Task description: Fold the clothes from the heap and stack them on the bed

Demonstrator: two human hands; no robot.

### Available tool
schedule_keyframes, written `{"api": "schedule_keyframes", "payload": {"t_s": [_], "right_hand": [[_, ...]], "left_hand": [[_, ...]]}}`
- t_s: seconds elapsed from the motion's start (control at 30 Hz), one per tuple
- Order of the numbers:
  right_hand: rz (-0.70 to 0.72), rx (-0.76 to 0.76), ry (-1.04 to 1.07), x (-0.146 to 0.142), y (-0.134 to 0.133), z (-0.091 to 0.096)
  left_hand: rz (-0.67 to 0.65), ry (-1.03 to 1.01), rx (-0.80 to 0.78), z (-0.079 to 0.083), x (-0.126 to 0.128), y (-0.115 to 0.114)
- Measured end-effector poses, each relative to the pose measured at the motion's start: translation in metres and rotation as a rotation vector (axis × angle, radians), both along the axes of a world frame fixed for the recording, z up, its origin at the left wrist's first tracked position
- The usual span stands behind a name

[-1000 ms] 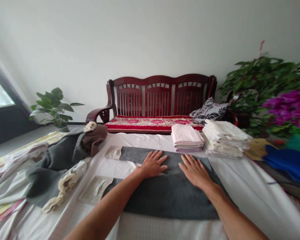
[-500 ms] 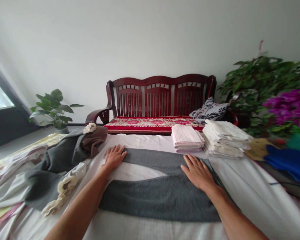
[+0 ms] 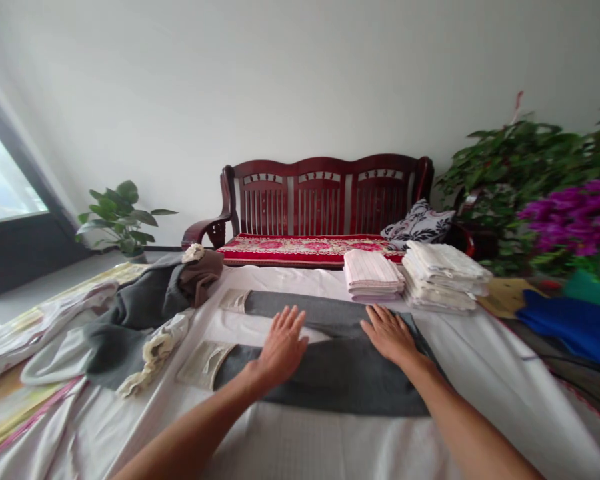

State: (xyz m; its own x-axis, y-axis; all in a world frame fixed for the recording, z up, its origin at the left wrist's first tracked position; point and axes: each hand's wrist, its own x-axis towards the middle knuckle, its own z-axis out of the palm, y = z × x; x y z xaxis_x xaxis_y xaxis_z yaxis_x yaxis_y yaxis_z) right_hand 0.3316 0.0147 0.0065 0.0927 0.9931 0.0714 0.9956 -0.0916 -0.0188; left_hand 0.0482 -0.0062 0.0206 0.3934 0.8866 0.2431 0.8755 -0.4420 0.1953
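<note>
A dark grey garment (image 3: 340,373) with two legs and beige cuffs lies flat on the white sheet (image 3: 480,373) in front of me. My left hand (image 3: 281,347) rests flat and open on its near leg, fingers stretched toward the gap between the legs. My right hand (image 3: 390,333) lies flat and open on the garment's right part, fingers pointing away from me. One beige cuff (image 3: 203,363) shows at the near leg's left end, another cuff (image 3: 234,300) at the far leg's end.
A heap of loose grey, brown and cream clothes (image 3: 130,320) lies at the left. Two folded stacks, pink-striped (image 3: 373,275) and cream (image 3: 443,275), stand at the back right. A red wooden bench (image 3: 325,213) is behind, plants (image 3: 530,180) and blue cloth (image 3: 570,327) at the right.
My left hand swept out to the garment's far left end, then came back toward the middle onto the near leg. The right hand stayed nearly in place. The view shifted slightly.
</note>
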Motion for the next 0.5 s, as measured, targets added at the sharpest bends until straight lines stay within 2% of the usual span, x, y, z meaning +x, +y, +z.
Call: {"api": "schedule_keyframes", "payload": {"t_s": [0.1, 0.17, 0.23, 0.33, 0.5], "right_hand": [[0.093, 0.068, 0.008, -0.019, -0.013, 0.002], [0.217, 0.103, -0.001, -0.033, -0.023, -0.001], [0.275, 0.096, -0.006, -0.043, -0.030, -0.007], [0.282, 0.101, -0.017, -0.048, -0.035, -0.015], [0.279, 0.111, -0.021, -0.046, -0.032, -0.016]], "left_hand": [[-0.150, -0.020, -0.016, -0.008, 0.031, -0.038], [-0.187, -0.002, -0.055, -0.013, 0.039, -0.051], [-0.183, 0.021, -0.098, -0.016, 0.035, -0.054], [-0.129, 0.053, -0.126, -0.018, 0.011, -0.053], [-0.002, 0.130, -0.082, -0.018, -0.051, -0.056]]}}
